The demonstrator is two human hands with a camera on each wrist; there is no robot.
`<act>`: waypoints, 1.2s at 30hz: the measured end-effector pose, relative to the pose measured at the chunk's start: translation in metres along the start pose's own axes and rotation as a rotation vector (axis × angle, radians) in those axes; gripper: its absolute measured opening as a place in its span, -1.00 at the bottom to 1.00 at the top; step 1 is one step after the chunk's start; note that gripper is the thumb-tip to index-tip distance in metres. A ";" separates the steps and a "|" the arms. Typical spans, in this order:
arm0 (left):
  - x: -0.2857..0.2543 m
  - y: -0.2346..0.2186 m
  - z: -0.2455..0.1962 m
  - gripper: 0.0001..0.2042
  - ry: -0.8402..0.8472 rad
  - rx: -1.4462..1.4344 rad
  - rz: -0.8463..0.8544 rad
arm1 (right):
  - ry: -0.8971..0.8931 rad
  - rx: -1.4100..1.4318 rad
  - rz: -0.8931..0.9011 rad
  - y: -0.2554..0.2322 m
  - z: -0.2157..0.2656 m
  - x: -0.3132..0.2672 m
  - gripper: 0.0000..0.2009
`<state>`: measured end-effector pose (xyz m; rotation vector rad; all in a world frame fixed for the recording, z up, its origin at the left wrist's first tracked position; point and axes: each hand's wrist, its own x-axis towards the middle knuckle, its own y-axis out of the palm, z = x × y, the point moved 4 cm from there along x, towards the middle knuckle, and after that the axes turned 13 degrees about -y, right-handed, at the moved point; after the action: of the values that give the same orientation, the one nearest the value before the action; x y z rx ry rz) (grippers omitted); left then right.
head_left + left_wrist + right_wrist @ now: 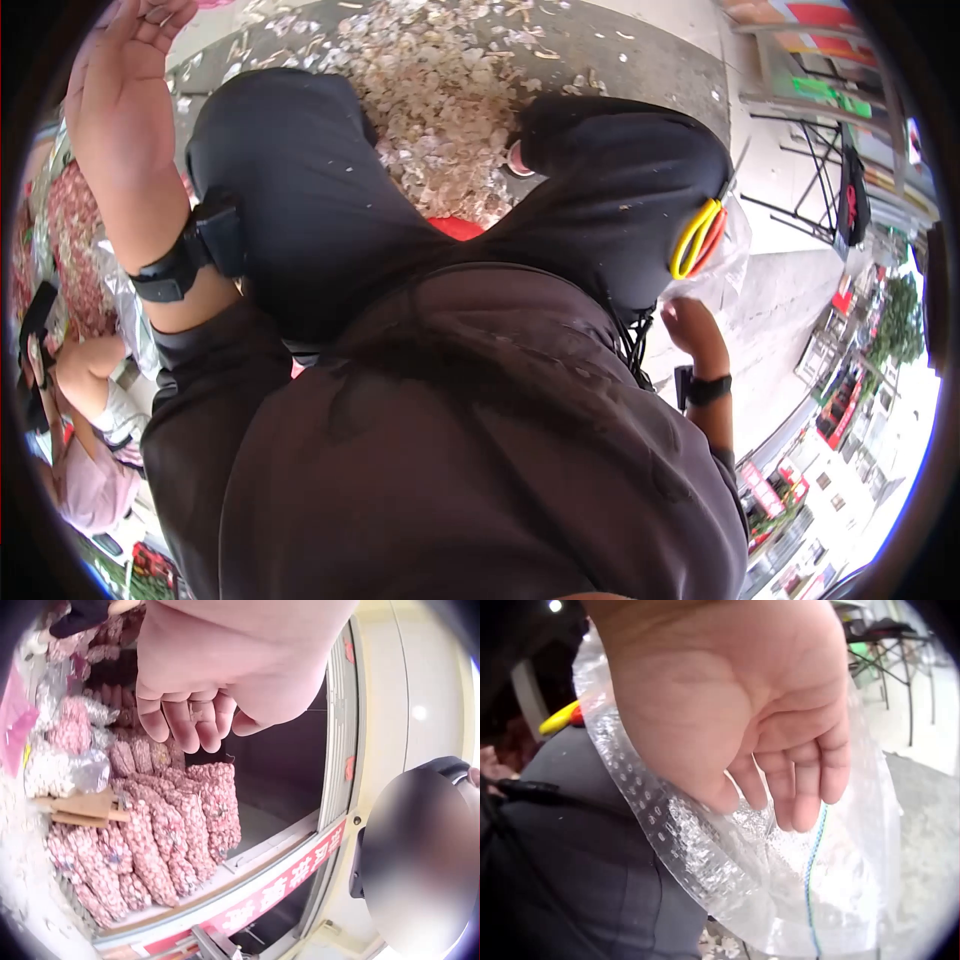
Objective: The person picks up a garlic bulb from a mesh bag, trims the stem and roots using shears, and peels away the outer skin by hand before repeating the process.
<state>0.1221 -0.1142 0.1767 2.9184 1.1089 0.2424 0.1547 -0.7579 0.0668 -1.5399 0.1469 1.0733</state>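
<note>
My left hand [125,110] [240,660] is raised beside the left knee, palm showing and fingers loosely bent, with no object in its grip; a small pale bit lies against the fingers. Low beside the other thigh, my right hand [698,335] [735,705] hangs with relaxed fingers. Behind it in the right wrist view spreads a clear plastic bag [705,859] with a blue-green cord [812,877]; whether the fingertips touch the bag, I cannot tell. Yellow loops [692,240] and orange-red loops [714,245] lie on the right thigh.
Pale peelings [430,110] cover the ground between the dark-trousered legs. Filled mesh sacks [154,847] are stacked by a doorway in the left wrist view. A person [95,480] sits at the left. A black folding frame [815,170] stands at the right.
</note>
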 end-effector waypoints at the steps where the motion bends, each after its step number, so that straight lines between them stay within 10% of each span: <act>1: 0.004 -0.030 0.005 -0.63 0.048 0.089 -0.098 | -0.090 0.043 0.164 -0.001 0.004 -0.015 -0.82; 2: 0.005 -0.058 0.022 -0.67 0.031 0.257 -0.241 | 0.132 0.186 0.487 -0.041 0.054 -0.019 -0.80; 4: 0.014 -0.137 0.089 -0.69 -0.092 0.584 -0.237 | -0.058 0.819 0.436 -0.074 0.093 -0.022 -0.78; 6: -0.011 -0.211 0.175 -0.50 -0.484 1.376 -0.270 | -0.397 0.944 0.050 -0.102 0.104 -0.012 -0.81; 8: -0.068 -0.271 0.267 -0.45 -0.520 1.409 -0.207 | -0.230 0.719 -0.635 -0.127 0.119 0.007 -0.78; 9: -0.096 -0.301 0.314 -0.41 -0.536 1.426 -0.176 | -0.273 0.428 -0.705 -0.134 0.119 0.017 -0.77; 11: -0.152 -0.281 0.319 -0.49 -0.650 1.225 -0.175 | -0.271 0.081 -0.771 -0.138 0.125 0.031 -0.75; 15: -0.227 -0.271 0.336 -0.59 -0.789 1.273 -0.190 | -0.135 0.647 -0.880 -0.122 0.104 0.039 -0.73; 18: -0.236 -0.254 0.340 -0.56 -0.659 1.354 -0.303 | -0.066 0.701 -0.840 -0.112 0.076 0.039 -0.73; 23: -0.260 -0.264 0.376 -0.46 -0.961 1.314 -0.724 | -0.101 0.530 -0.822 -0.107 0.077 0.041 -0.67; 27: -0.216 -0.234 0.342 -0.44 -1.235 1.431 -0.525 | 0.060 0.351 -0.724 -0.119 0.103 0.034 -0.55; 32: -0.210 -0.269 0.378 -0.44 -1.117 1.227 -0.256 | 0.134 0.459 -0.816 -0.103 0.088 0.031 -0.44; 36: -0.221 -0.268 0.363 -0.46 -0.834 1.090 -0.347 | 0.212 0.300 -0.962 -0.078 0.059 0.027 -0.29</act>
<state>-0.1636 -0.0429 -0.2298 2.7241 1.8110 -1.8983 0.1875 -0.6723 0.1114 -1.2097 -0.2634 0.1153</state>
